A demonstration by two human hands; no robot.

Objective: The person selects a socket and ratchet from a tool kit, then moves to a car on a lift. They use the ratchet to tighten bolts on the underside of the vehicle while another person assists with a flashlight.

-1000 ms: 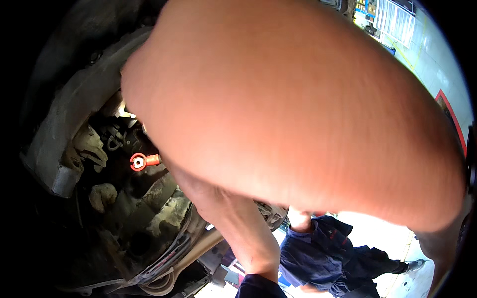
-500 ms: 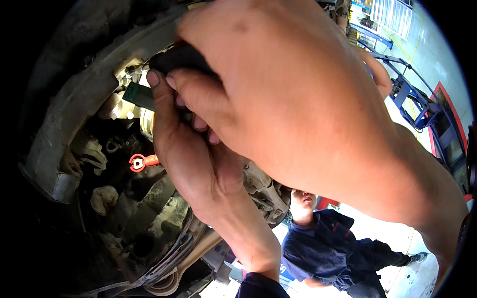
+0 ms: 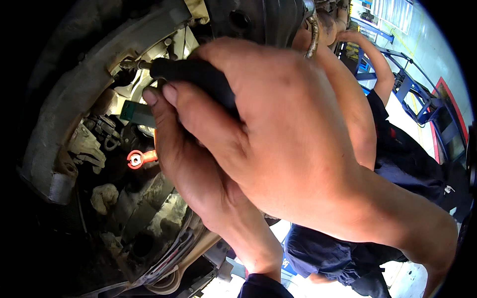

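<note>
My right hand [image 3: 288, 124] is wrapped round the thick handle of a black-handled tool [image 3: 194, 74]. A metal shaft [image 3: 144, 64] points left from that handle, its tip at a gap in the grey metal vehicle frame [image 3: 54, 129]. Beneath it, my left hand [image 3: 194, 169] is closed round a flat green-ended bar [image 3: 134, 112]. My palm and my right hand hide most of this bar, so its kind is unclear. Below the bar an orange-red ring-shaped end [image 3: 135, 159] sticks out beside my left hand; I cannot tell whether the two are joined.
Dirty underbody parts [image 3: 149, 208] surround my hands, with a dark housing [image 3: 253, 20] above. Close on the right, a co-worker in dark clothes [image 3: 402, 149] has a raised arm [image 3: 350, 99]. Farther off stands a blue metal frame [image 3: 417, 104].
My right hand and the black-handled tool have shifted down and right, uncovering the shaft and dark housing. My left hand has shifted slightly. The co-worker has come closer, arms raised.
</note>
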